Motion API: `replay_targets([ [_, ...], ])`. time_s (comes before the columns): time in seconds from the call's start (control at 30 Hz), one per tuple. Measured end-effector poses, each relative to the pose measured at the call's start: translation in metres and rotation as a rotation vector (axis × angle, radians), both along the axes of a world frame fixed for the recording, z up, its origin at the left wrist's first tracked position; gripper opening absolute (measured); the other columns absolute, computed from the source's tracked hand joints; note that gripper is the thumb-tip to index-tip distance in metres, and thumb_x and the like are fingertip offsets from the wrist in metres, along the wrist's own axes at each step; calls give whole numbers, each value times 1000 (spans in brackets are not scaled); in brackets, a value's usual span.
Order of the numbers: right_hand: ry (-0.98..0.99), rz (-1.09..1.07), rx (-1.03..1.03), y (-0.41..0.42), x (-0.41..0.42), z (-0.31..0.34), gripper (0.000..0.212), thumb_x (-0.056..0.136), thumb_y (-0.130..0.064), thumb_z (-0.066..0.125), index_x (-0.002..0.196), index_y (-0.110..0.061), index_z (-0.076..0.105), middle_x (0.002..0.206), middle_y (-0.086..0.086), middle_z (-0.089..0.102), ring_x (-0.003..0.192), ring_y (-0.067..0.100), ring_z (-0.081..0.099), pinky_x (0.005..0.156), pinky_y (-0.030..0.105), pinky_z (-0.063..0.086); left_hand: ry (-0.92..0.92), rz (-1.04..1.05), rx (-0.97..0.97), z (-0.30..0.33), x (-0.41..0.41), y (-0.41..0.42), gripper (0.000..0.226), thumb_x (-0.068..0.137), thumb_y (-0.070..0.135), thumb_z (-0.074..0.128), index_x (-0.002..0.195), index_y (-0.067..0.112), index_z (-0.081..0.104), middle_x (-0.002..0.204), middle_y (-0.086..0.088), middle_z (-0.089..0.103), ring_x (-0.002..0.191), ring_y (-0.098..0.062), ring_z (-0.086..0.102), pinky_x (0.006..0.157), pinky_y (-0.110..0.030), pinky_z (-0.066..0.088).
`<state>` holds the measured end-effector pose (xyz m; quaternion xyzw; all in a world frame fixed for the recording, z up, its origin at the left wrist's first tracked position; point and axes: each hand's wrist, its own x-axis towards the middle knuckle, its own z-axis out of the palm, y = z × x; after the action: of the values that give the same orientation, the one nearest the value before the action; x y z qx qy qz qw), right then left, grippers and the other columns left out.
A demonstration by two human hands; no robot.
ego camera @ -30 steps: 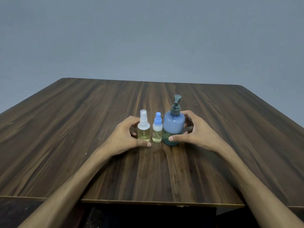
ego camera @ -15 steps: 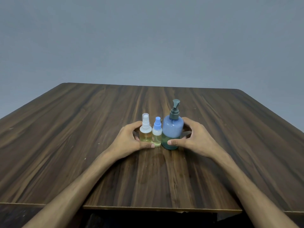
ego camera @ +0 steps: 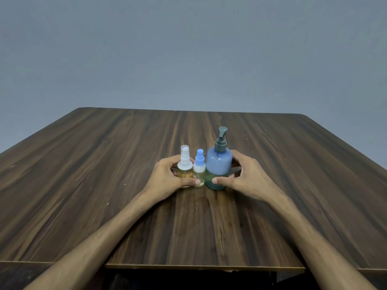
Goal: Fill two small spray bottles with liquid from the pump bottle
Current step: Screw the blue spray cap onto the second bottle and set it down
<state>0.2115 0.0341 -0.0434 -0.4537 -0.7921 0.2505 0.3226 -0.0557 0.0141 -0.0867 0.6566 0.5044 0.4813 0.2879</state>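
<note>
Three bottles stand upright in a tight row on the dark wooden table. The clear spray bottle with a white cap is on the left and holds yellowish liquid. The smaller spray bottle with a blue cap is in the middle, also with yellowish liquid. The blue pump bottle with a grey pump is on the right, its lower part showing greenish liquid. My left hand curls round the two spray bottles, thumb across their bases. My right hand curls round the pump bottle, thumb on its front.
The table's near edge runs just below my forearms, with a dark gap under it. A plain grey wall stands behind the far edge. Small pale specks dot the wood left of my left arm.
The view has tilted up a little, so the bottles and hands sit lower in the frame. Both hands stay curled round the bottles, which remain pressed together in the row.
</note>
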Motion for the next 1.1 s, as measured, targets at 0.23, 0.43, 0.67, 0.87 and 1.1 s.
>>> replay_targets([
  [0.23, -12, -11, 9, 5, -3, 0, 76, 82, -42, 91, 148, -31, 57, 127, -13, 71, 68, 6, 66, 89, 42, 63, 9, -23, -36, 4, 3, 10, 46, 69, 17, 106, 107, 21, 83, 99, 2, 85, 86, -8, 73, 82, -25, 56],
  [0.43, -15, -22, -2, 9, -3, 1, 81, 83, -41, 90, 154, -29, 52, 134, -10, 68, 84, 13, 71, 93, 41, 63, 52, -4, -5, 8, 7, 15, 46, 69, 18, 106, 108, 26, 82, 100, 7, 85, 94, -10, 78, 86, -20, 57],
  [0.67, -39, -21, -24, 4, -2, 3, 86, 82, -45, 91, 155, -30, 49, 138, -11, 67, 98, 11, 72, 93, 39, 62, 113, 36, 41, 8, 10, 7, 62, 66, 27, 108, 117, 38, 74, 104, 18, 83, 99, 3, 76, 85, -9, 53],
  [0.87, 200, -112, 170, 0, 6, 7, 65, 89, -34, 83, 148, -21, 59, 130, -10, 69, 111, 8, 68, 87, 28, 60, 132, 23, -70, 17, 3, -10, 120, 57, 78, 97, 160, 46, 42, 152, 19, 63, 138, -6, 61, 116, -32, 49],
  [1.1, 335, -188, 546, -9, 2, 29, 28, 104, -5, 48, 78, -13, 55, 74, 1, 58, 66, 20, 54, 59, 43, 44, 459, 120, 293, 51, 11, -48, 86, 101, 65, 48, 175, 27, 26, 179, 21, 22, 160, 16, 11, 128, -10, 10],
])
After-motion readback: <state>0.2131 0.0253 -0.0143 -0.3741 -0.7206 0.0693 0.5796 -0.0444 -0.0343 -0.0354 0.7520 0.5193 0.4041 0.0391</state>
